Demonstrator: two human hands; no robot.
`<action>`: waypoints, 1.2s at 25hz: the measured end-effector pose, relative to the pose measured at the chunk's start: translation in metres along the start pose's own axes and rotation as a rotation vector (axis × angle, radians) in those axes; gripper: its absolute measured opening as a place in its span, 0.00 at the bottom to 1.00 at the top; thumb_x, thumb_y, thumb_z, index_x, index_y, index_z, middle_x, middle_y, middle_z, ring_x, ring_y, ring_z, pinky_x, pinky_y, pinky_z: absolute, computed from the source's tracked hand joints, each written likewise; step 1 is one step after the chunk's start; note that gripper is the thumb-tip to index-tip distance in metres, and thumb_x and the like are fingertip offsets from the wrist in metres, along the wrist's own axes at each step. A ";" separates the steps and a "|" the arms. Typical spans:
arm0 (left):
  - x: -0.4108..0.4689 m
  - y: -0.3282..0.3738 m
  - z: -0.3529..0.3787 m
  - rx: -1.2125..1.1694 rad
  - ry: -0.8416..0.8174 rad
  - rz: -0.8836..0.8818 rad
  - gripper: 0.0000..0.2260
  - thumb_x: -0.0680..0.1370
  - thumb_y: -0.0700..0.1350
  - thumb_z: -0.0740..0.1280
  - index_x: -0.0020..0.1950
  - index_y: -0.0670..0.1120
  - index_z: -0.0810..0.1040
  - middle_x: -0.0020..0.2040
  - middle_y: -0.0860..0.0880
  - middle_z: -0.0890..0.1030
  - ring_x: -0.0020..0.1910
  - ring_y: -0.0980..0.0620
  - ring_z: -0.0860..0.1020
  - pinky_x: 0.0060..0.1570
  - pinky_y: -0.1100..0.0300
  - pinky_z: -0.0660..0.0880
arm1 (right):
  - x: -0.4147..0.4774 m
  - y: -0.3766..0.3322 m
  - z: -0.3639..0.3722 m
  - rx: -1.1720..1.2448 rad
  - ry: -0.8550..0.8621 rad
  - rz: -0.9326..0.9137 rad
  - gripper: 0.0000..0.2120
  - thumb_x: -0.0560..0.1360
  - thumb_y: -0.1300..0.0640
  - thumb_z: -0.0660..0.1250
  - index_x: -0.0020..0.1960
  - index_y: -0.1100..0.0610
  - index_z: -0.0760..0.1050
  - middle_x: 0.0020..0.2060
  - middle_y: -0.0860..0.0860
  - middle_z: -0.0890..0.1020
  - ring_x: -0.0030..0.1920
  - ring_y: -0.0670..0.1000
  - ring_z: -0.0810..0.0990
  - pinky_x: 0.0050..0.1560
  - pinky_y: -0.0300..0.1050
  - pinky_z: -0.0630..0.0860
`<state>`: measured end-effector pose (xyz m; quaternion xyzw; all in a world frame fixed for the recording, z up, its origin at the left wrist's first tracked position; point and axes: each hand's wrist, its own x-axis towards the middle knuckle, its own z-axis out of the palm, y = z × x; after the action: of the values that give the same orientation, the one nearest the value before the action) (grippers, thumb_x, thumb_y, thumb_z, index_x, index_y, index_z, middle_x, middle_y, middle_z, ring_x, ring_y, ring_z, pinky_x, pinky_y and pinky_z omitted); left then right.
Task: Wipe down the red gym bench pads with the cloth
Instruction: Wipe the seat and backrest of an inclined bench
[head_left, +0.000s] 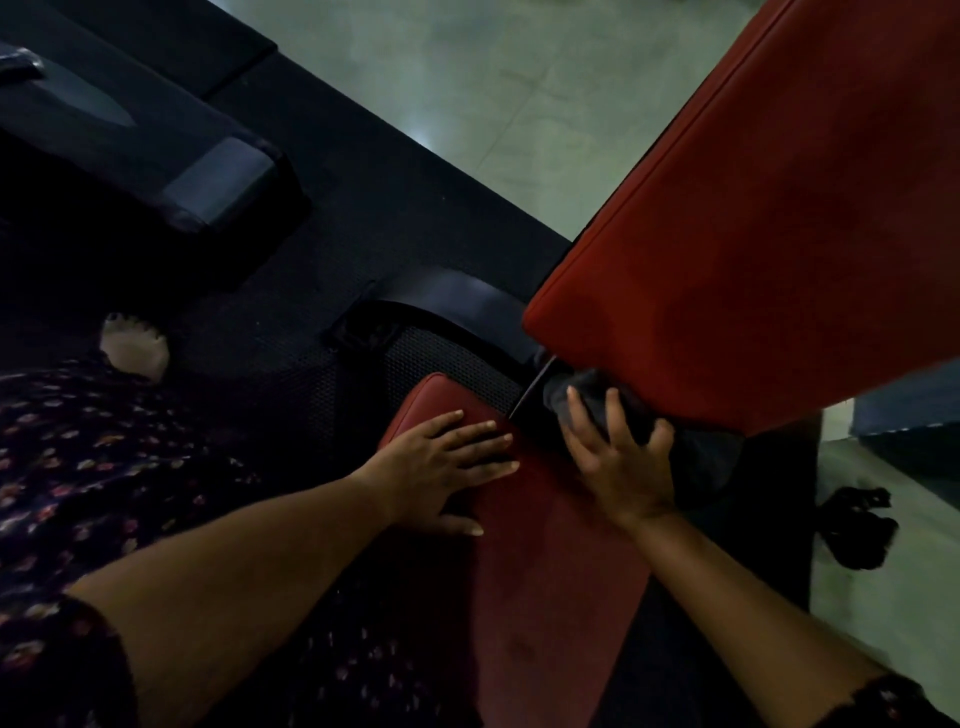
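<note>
Right grip (618, 457) is clamped over the cloth (698, 460) - fingers curled round the dark wad, driving it into the gap where the seat pad (545, 571) meets the back pad (753, 234). That puts the cloth just right of centre, tucked under the back pad's lower edge, with some of it hanging off toward 4 o'clock.

A bunched hold looks like the right call here: a flat cloth wouldn't get into that crease, and a fistful can.

Left grip (447, 462) sits at 9 o'clock from the right one, palm down, fingers straight and spread on the seat pad's far corner, holding nothing. By my read it's a brace - taking the person's weight as they lean in, and steadying the bench against the push.

The back pad runs tilted up toward 1 o'clock, a big red face. I can't tell from its look how much of it has been wiped. The seat pad stretches down to 6 o'clock between the two forearms.

Off the bench: a foot (135, 345) on the black mat (415, 208) at 9 o'clock, pale floor (493, 78) at 12.
</note>
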<state>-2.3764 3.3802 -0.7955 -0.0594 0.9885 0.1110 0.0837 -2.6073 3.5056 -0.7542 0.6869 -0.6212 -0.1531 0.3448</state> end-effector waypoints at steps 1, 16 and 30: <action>0.000 0.000 -0.001 0.000 0.001 0.003 0.36 0.77 0.72 0.45 0.79 0.58 0.36 0.77 0.54 0.33 0.75 0.52 0.31 0.71 0.50 0.28 | 0.013 -0.006 -0.006 0.068 0.018 0.044 0.15 0.76 0.58 0.64 0.62 0.51 0.79 0.70 0.51 0.66 0.66 0.60 0.66 0.44 0.64 0.74; 0.007 -0.019 -0.007 0.147 0.020 -0.070 0.44 0.70 0.77 0.34 0.79 0.53 0.35 0.80 0.49 0.40 0.79 0.48 0.42 0.76 0.45 0.43 | -0.064 0.035 0.017 -0.068 -0.114 0.018 0.16 0.75 0.61 0.63 0.61 0.53 0.80 0.72 0.53 0.62 0.66 0.62 0.64 0.44 0.66 0.76; 0.134 0.003 -0.097 0.838 0.539 0.446 0.37 0.76 0.52 0.59 0.80 0.50 0.44 0.80 0.46 0.47 0.78 0.45 0.55 0.75 0.43 0.48 | -0.122 0.073 -0.019 1.357 -0.443 1.753 0.25 0.74 0.64 0.66 0.69 0.49 0.73 0.59 0.54 0.80 0.54 0.54 0.79 0.56 0.47 0.75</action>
<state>-2.5225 3.3472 -0.7255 0.1638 0.9231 -0.2966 -0.1816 -2.6713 3.6285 -0.7187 0.0173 -0.8909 0.3922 -0.2285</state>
